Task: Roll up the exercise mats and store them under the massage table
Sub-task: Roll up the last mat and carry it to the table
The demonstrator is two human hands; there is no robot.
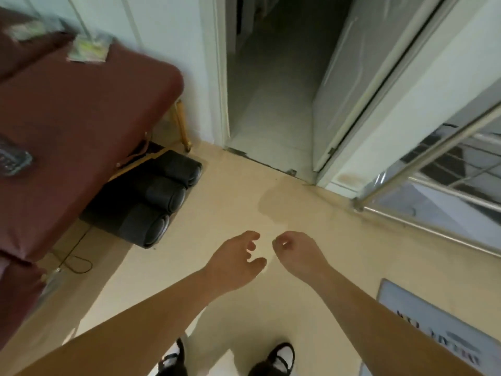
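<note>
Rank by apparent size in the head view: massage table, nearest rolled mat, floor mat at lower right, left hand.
1. massage table
2. floor mat, partly cut off by the frame
3. nearest rolled mat
4. left hand, enlarged by nearness to the camera

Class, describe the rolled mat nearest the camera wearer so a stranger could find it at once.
Start at the maroon massage table on the left. Three dark rolled mats lie side by side on the floor beneath its edge. The one wanted is the end roll closest to the viewer, farthest from the doorway.
</note>
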